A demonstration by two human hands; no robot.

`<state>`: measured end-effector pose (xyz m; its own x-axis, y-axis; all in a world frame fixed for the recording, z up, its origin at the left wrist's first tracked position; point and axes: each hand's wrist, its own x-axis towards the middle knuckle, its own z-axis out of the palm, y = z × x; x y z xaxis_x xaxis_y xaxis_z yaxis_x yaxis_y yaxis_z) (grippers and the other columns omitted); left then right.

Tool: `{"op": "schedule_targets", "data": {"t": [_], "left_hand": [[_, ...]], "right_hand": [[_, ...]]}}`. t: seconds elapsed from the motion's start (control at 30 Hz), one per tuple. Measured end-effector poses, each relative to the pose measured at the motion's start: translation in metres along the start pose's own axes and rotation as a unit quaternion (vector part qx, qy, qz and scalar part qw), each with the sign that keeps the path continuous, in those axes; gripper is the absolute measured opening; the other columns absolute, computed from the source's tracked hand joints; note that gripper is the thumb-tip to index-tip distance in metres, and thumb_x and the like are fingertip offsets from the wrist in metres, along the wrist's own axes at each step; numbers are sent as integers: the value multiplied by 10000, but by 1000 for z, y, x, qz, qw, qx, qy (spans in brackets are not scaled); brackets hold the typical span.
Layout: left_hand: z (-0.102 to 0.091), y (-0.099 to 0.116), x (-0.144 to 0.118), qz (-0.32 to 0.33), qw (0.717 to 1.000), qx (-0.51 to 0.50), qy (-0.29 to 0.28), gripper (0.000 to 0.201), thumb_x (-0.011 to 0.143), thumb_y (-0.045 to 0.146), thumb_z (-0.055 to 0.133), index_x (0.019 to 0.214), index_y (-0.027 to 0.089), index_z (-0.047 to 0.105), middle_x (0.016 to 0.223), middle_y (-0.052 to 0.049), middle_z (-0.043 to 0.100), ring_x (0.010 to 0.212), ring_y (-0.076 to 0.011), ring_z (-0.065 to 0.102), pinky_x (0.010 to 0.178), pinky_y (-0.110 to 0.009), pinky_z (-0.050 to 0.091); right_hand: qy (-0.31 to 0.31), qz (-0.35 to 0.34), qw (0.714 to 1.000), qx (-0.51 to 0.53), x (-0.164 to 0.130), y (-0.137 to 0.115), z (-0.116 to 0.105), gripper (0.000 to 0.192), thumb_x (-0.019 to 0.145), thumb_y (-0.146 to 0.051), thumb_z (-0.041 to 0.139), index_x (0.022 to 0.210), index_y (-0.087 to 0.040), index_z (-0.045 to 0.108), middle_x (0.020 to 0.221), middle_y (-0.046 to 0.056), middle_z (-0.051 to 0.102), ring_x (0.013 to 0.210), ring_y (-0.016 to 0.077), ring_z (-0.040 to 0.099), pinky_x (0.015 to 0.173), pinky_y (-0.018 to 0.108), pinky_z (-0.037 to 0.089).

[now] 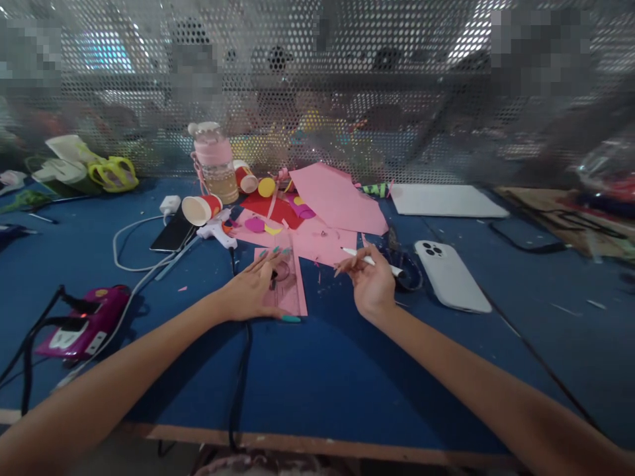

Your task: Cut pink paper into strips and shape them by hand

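Note:
My left hand (pixel 251 291) lies flat with fingers spread on a small pink paper (pixel 300 301). A see-through piece with round outlines (pixel 285 274) shows on that paper, partly under the fingers; I cannot tell what it is. My right hand (pixel 373 284) is raised a little to the right, fingers curled round a white pen (pixel 370 260). The pen's dark tip points left, apart from the paper. Beyond both hands lie larger pink sheets (pixel 337 198), a red sheet (pixel 258 207) and purple and yellow cut pieces.
A white phone (pixel 454 274) lies right of my right hand. On the left are a white glue gun (pixel 218 231), a paper cup (pixel 201 209), a black phone (pixel 172 231) and a purple device (pixel 89 324) with cables. A bottle (pixel 215 165) stands before the perforated metal screen (pixel 347 86).

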<state>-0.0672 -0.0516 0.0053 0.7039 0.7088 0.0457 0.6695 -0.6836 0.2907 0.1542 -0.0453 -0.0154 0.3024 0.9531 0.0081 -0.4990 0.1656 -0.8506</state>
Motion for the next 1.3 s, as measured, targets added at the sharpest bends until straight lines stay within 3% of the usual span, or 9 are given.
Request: {"op": "schedule_targets", "data": {"t": [0.2,0.47,0.6,0.8,0.97,1.3], "left_hand": [[0,0,1,2,1000,-3,-1,1008,658,684,490,1356,59,121,1427,-227,218,1344,-277,114,1104,-429,143],[1,-1,1,0,1000,11,-2,1004,656,709,461,1345,51,143,1411,-234,256,1339,-276,152,1101,-426,148],[2,-1,0,-14,1000,14,-2,1022,649,703,479,1351,48,127,1426,-231,218,1344,-265,142,1099,-417,163],[0,0,0,-16,1000,11,-6,1036,653,700,478,1362,42,106,1439,-222,187,1351,-253,111,1105,-409,144],[0,0,1,-20,1000,7,-6,1036,648,706,476,1366,58,106,1442,-216,180,1349,-264,112,1100,-420,152],[-2,2,1,-18,1000,-8,-8,1025,655,683,498,1372,66,103,1440,-203,201,1351,-253,122,1101,-408,148]], "right_hand": [[-46,0,999,2,-2,-4,-1,289,745,-424,484,562,-203,519,398,-33,514,422,130,552,498,262,470],[-135,59,988,53,-1,-7,-2,436,767,-513,385,781,-172,655,512,20,596,474,140,560,502,278,465],[-136,55,988,55,0,-7,-2,395,770,-484,403,702,-176,643,534,17,587,464,124,541,454,247,437],[-227,127,964,46,0,-15,-2,368,764,-448,433,661,-164,644,510,32,579,452,142,527,436,261,418],[-256,141,955,49,1,-17,-3,381,781,-456,411,685,-168,641,501,28,568,446,145,512,442,268,417],[-289,125,948,30,-2,-15,-1,345,712,-470,482,700,-166,645,594,39,594,474,148,515,413,280,435]]}}
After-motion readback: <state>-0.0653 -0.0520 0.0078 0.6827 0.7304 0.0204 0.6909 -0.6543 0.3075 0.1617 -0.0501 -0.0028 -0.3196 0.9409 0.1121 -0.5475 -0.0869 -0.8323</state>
